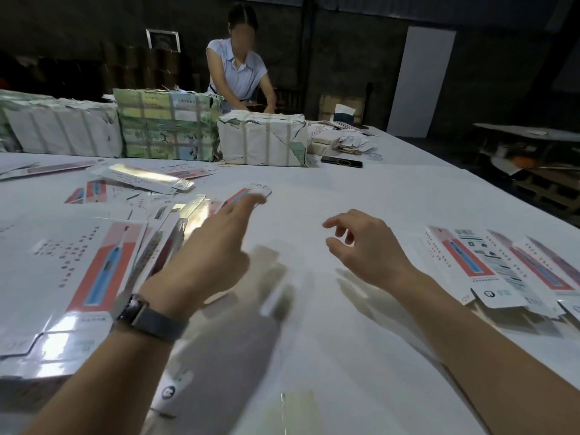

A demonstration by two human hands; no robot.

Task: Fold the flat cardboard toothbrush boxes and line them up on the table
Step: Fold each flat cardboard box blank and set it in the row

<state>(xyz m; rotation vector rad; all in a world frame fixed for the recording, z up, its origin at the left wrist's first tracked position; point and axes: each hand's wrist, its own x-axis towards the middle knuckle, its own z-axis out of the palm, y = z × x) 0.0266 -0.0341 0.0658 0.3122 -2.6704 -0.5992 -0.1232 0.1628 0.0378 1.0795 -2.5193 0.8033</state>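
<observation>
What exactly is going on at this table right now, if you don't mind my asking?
A person is folding toothbrush boxes. The left hand reaches toward the flat boxes piled on the left, while the right hand hovers loosely curled and holds nothing. Folded boxes lie lined up on the right. Another person works at wrapped bundles across the table.

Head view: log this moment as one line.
left hand open, reaching toward flat box | right hand open, holding nothing | folded boxes lined up at right | flat stack at left

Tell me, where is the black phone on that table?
The black phone lies flat at the far middle of the table, just right of the white wrapped bundle and in front of a loose pile of papers.
</observation>
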